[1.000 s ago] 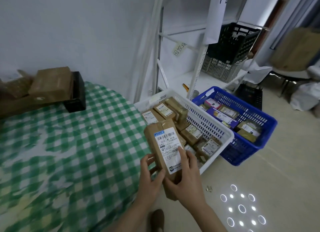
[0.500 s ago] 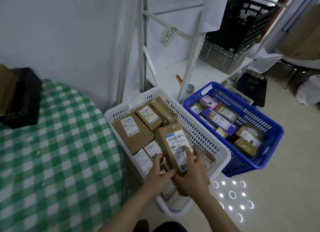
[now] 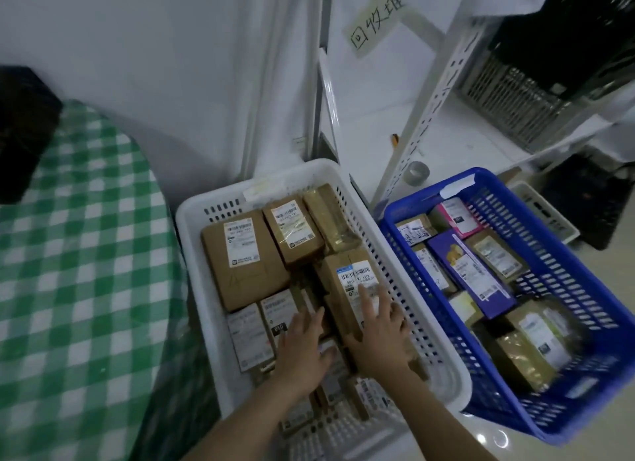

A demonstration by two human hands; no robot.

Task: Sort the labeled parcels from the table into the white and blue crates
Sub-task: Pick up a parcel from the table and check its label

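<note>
A long brown labeled parcel (image 3: 347, 281) lies in the white crate (image 3: 213, 288) on top of several other brown parcels. My right hand (image 3: 378, 333) rests flat on its near end with fingers spread across the label. Beside it, my left hand (image 3: 304, 347) lies with straight fingers on the parcels to the left. The blue crate (image 3: 584, 288) stands to the right on the floor and holds several boxes, among them a purple one (image 3: 470, 271).
The table with a green checked cloth (image 3: 75, 271) is at the left, with a black object (image 3: 24, 140) at its far corner. A white metal shelf frame (image 3: 429, 116) rises behind the crates, with dark baskets (image 3: 536, 92) on its shelf.
I carried the long parcel from above the table edge down into the white crate. Both hands went from gripping it to lying flat. The view swung right and down over the crates.
</note>
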